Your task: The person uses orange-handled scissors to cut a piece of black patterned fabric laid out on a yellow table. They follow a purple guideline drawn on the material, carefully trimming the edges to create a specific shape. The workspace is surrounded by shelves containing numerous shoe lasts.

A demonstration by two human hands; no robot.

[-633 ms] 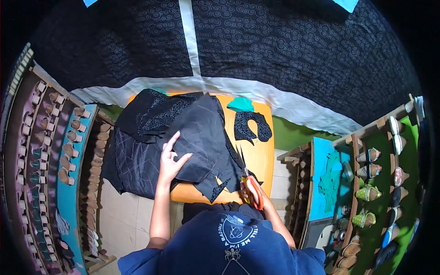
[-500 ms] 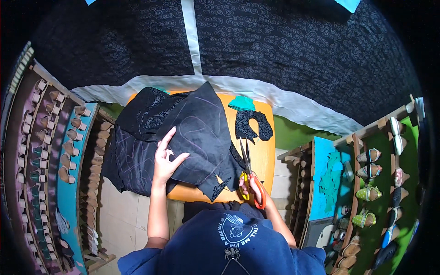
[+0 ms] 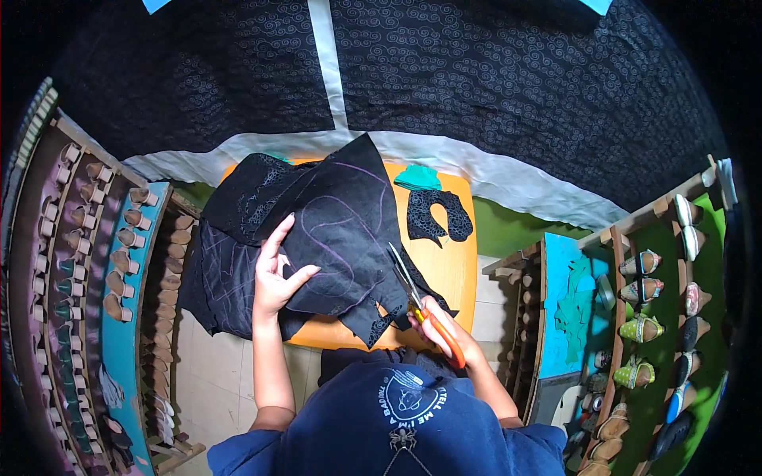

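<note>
A black sheet of material (image 3: 337, 218) with chalk-like outlines is spread over an orange-yellow table (image 3: 456, 270), its far corner reaching past the others. My left hand (image 3: 275, 278) rests against this sheet, thumb and forefinger spread apart; some of its other fingers are curled and partly hidden. My right hand (image 3: 438, 321) grips scissors (image 3: 409, 282) with orange and yellow handles. Their blades are nearly together and point up-left along the sheet's right edge. A cut black lacy piece (image 3: 456, 218) with a curved notch lies farther off, beside a folded green piece (image 3: 418, 178).
Shoe racks flank me: a left rack (image 3: 127, 262) with several shoe forms and a right rack (image 3: 627, 317) with several shoes. Green scraps (image 3: 573, 297) lie on a blue shelf to the right. A dark patterned cloth (image 3: 492, 103) hangs beyond the table.
The scissors have tilted to the left, and their blades have come closer together at the sheet's right edge. My left hand has shifted slightly left, and the sheet has moved a little.
</note>
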